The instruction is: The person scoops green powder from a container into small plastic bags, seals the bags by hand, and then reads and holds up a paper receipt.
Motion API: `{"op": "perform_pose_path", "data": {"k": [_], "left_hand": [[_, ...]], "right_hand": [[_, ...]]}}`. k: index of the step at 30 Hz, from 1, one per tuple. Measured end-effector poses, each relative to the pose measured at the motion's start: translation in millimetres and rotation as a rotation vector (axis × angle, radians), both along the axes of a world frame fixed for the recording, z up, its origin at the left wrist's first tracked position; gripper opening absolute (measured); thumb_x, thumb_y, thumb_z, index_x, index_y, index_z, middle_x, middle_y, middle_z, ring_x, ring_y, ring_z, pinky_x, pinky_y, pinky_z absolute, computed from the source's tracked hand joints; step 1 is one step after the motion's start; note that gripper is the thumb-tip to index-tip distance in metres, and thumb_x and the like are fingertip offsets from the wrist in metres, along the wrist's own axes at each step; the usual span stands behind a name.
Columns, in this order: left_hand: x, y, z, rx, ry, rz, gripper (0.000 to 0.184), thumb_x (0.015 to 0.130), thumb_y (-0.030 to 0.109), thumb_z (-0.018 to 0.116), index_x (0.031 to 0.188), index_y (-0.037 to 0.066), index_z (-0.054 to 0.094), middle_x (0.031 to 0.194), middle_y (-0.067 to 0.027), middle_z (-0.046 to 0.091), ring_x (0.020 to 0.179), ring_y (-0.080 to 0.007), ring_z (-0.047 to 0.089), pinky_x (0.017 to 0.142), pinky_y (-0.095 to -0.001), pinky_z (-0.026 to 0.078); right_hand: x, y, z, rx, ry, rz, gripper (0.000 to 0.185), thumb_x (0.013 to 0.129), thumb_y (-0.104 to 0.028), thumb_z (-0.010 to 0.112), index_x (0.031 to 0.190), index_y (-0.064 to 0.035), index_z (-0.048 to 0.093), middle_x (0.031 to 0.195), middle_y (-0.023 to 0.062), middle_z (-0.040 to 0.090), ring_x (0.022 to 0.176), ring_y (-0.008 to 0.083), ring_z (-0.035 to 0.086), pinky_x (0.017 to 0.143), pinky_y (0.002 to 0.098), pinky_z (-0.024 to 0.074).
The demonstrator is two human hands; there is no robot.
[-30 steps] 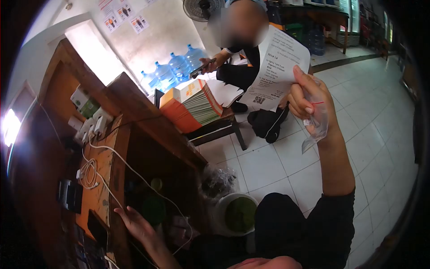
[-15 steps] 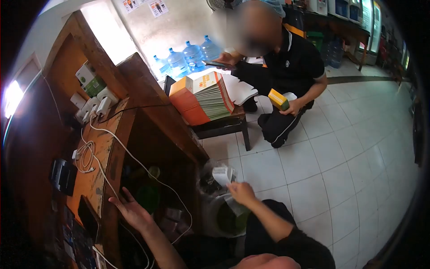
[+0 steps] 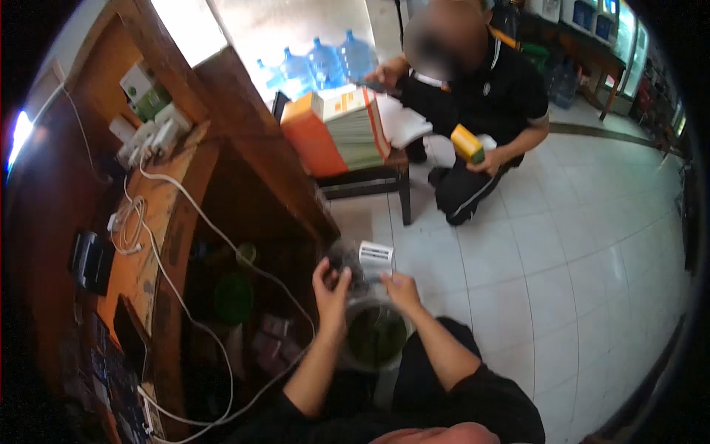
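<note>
My right hand (image 3: 401, 291) is closed, its fingers pinching a crumpled clear plastic bag (image 3: 364, 278). A white label with dark printed lines (image 3: 376, 255) shows at the bag's far side. My left hand (image 3: 332, 294) is at the bag's left edge, thumb and fingers apart and curved; whether it touches the plastic is hard to make out. Beneath both hands stands a round bin (image 3: 405, 348) with a pale rim and a green inside. What the bag contains is blurred.
Left is a worn wooden counter (image 3: 168, 240) with power strips and a loose white cable (image 3: 200, 323). Ahead, a stack of orange-edged booklets (image 3: 314, 137) lies on a low dark table (image 3: 362, 185). A crouching person (image 3: 481, 96) holds a phone and a yellow-green box (image 3: 468, 143).
My left hand has moved right, from the counter's edge to the bag. My right hand stays on the bag, and the label has shifted upward in view. The camera has tilted slightly.
</note>
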State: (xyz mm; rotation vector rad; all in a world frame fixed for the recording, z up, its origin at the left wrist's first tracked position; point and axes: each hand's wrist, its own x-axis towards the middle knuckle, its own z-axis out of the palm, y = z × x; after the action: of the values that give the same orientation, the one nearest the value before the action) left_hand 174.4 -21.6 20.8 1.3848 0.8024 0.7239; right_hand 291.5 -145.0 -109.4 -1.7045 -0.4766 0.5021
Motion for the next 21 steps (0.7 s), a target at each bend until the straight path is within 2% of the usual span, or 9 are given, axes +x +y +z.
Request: {"op": "perform_pose_path", "data": {"k": [2, 5, 7, 8, 11, 12, 13, 16, 21], "left_hand": [[-0.7, 26.2, -5.8, -0.105, -0.049, -0.052, 0.065, 0.098, 0.02, 0.074, 0.152, 0.004, 0.042, 0.152, -0.0096, 0.046, 0.138, -0.0196, 0.045, 0.113, -0.0358, 0.04], [3.5, 41.2, -3.9, -0.268, 0.035, -0.271, 0.068, 0.098, 0.02, 0.074, 0.155, 0.002, 0.04, 0.149, -0.0097, 0.052, 0.138, -0.0194, 0.048, 0.112, -0.0353, 0.042], [3.4, 38.2, 4.4, -0.232, 0.068, -0.661, 0.067, 0.098, 0.02, 0.073, 0.155, 0.002, 0.043, 0.142, -0.0083, 0.06, 0.129, -0.0174, 0.056, 0.11, -0.0343, 0.042], [7.6, 33.3, 1.0, -0.211, 0.013, -0.673, 0.059, 0.097, 0.02, 0.075, 0.149, 0.001, 0.052, 0.133, -0.0067, 0.066, 0.12, -0.015, 0.061, 0.106, -0.0318, 0.045], [11.2, 32.8, -3.6, -0.231, 0.039, -0.653, 0.054, 0.097, 0.021, 0.076, 0.143, 0.001, 0.059, 0.127, -0.0061, 0.069, 0.116, -0.0127, 0.063, 0.101, -0.0287, 0.047], [11.5, 28.3, 2.5, -0.263, 0.007, -0.598, 0.043, 0.096, 0.022, 0.077, 0.132, 0.002, 0.067, 0.115, -0.0035, 0.072, 0.105, -0.0103, 0.065, 0.092, -0.0254, 0.049], [10.5, 29.7, -0.9, -0.267, 0.004, -0.599, 0.043, 0.096, 0.022, 0.077, 0.132, 0.002, 0.067, 0.115, -0.0035, 0.072, 0.105, -0.0103, 0.065, 0.092, -0.0254, 0.049], [9.6, 32.4, -5.7, -0.182, 0.031, -0.464, 0.025, 0.096, 0.023, 0.078, 0.112, 0.005, 0.072, 0.093, 0.0039, 0.071, 0.082, -0.0055, 0.06, 0.073, -0.0221, 0.045], [7.7, 39.6, -9.4, -0.174, 0.005, -0.262, 0.021, 0.098, 0.024, 0.076, 0.11, 0.008, 0.07, 0.089, 0.0052, 0.067, 0.078, -0.0036, 0.058, 0.066, -0.022, 0.042]], "right_hand": [[-0.4, -6.7, 43.6, 0.111, 0.226, 0.053, 0.031, 0.103, -0.03, 0.068, 0.087, -0.0035, 0.071, 0.064, -0.0065, 0.052, 0.06, 0.0043, 0.047, 0.052, 0.0271, 0.0368], [0.4, -8.6, 28.2, 0.166, 0.153, 0.177, 0.038, 0.102, -0.033, 0.068, 0.086, 0.0005, 0.069, 0.067, -0.0046, 0.058, 0.063, 0.0068, 0.05, 0.057, 0.0273, 0.0416], [1.1, -13.3, 27.5, 0.122, 0.188, 0.252, 0.036, 0.102, -0.035, 0.069, 0.09, -0.0007, 0.072, 0.069, -0.0042, 0.058, 0.063, 0.0073, 0.052, 0.057, 0.0276, 0.0426], [2.1, -14.5, 27.1, 0.078, 0.222, 0.328, 0.035, 0.102, -0.036, 0.069, 0.095, -0.0019, 0.075, 0.07, -0.0039, 0.059, 0.064, 0.0077, 0.054, 0.057, 0.0278, 0.0437], [3.0, -20.2, 30.9, 0.017, 0.289, 0.365, 0.03, 0.102, -0.034, 0.068, 0.097, -0.005, 0.074, 0.071, -0.0047, 0.057, 0.064, 0.0062, 0.052, 0.057, 0.0264, 0.0439], [2.2, -22.1, 39.3, 0.012, 0.289, 0.363, 0.03, 0.102, -0.034, 0.068, 0.097, -0.005, 0.074, 0.071, -0.0047, 0.057, 0.064, 0.0062, 0.052, 0.057, 0.0264, 0.0439], [1.6, -23.5, 52.9, 0.003, 0.349, 0.353, 0.031, 0.102, -0.035, 0.068, 0.1, -0.0047, 0.074, 0.072, -0.0049, 0.057, 0.065, 0.0063, 0.052, 0.058, 0.0262, 0.0451], [5.1, -26.0, 52.0, -0.013, 0.362, 0.364, 0.032, 0.102, -0.036, 0.067, 0.103, -0.0047, 0.073, 0.073, -0.0051, 0.057, 0.066, 0.0064, 0.053, 0.06, 0.026, 0.0467], [3.2, -27.0, 60.0, 0.006, 0.312, 0.401, 0.031, 0.102, -0.037, 0.068, 0.105, -0.0059, 0.074, 0.076, -0.0044, 0.058, 0.07, 0.007, 0.055, 0.063, 0.0268, 0.0486]]}}
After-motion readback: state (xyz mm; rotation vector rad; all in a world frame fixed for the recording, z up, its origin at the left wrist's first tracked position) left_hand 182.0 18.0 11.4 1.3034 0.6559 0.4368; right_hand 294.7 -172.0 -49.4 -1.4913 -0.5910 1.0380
